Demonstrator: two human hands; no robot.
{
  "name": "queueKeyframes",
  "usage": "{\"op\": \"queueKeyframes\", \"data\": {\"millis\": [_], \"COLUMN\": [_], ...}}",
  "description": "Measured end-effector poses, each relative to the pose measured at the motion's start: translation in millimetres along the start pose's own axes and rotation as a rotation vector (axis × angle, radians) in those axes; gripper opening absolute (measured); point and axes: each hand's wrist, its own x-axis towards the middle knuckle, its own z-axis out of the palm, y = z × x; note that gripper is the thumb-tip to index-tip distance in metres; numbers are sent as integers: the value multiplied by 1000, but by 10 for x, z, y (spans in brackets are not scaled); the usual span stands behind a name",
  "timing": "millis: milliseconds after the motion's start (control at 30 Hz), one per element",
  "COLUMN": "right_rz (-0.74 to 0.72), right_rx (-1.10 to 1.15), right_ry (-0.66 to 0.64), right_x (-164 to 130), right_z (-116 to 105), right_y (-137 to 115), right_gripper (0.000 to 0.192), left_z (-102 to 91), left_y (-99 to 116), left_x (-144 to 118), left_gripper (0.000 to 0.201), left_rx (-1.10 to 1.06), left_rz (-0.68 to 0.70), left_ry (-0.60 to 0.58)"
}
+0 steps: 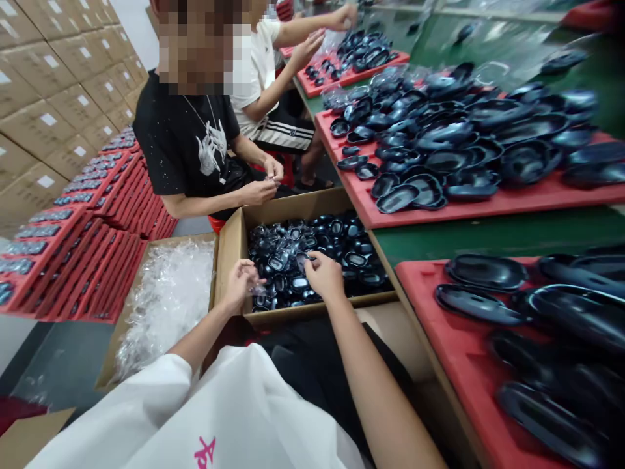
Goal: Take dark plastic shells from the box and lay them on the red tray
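Note:
A cardboard box [234, 254] in front of my lap holds many small dark, glossy oval shells [356, 259], with bits of clear plastic among them. Over its left side, my left hand [239, 284] has its fingers closed on a crumpled clear plastic piece [258, 288]. My right hand [325, 277] is above the middle of the box, thumb and fingers pinched on a small see-through piece [301, 260]. The exact shape of that piece is blurred. To the left, an open carton [213, 270] is full of crinkled clear plastic pieces [168, 293].
Red trays [512, 207] heaped with dark shells stand on the green table [439, 236] at right. A co-worker in a black shirt [170, 143] sits across the box; another in white [251, 71] is beyond. Stacked red trays [97, 267] and cartons [49, 91] line the left.

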Motion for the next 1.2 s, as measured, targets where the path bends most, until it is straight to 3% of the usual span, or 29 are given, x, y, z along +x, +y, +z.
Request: {"op": "queueKeyframes", "data": {"millis": [100, 200, 267, 333, 433, 500, 667, 833, 933, 1033, 1133, 1200], "right_rz": [128, 112, 70, 53, 62, 66, 59, 70, 91, 109, 127, 127], "right_rx": [-165, -156, -103, -52, 6, 27, 47, 90, 196, 424, 644, 752], "right_ry": [35, 82, 53, 9, -24, -28, -46, -50, -102, -162, -163, -122], "right_x": [-9, 15, 38, 52, 44, 26, -8, -39, -70, -88, -83, -72], "right_z": [-66, -92, -92, -88, -95, -109, -141, -189, -216, -207, -177, -166], "right_y": [76, 129, 146, 151, 154, 160, 155, 94, 46, 7, 1, 17], "right_gripper": [27, 27, 21, 16, 12, 12, 15, 24, 49, 44, 27, 31], "left_z": [-194, -209, -84, 113, 416, 556, 675, 718, 716, 684, 666, 670], "left_y": [169, 230, 181, 70, -154, -291, -393, -166, -34, -34, -153, -244], "left_x": [-43, 36, 133, 241, 392, 477, 631, 555, 357, 163, 80, 99], "left_gripper": [27, 30, 28, 17, 25, 39, 41, 27, 24, 23, 17, 18], "left_rx": [67, 360, 675, 1115, 1659, 1770, 1826, 1843, 1716, 1419, 1181, 993], "left_rz": [-13, 44, 134, 123, -83, -175, -183, -102, 187, 556, 676, 684], "left_ry": [33, 40, -8, -104, -223, -253, -296, -278, -236, -247, -297, -221]}}
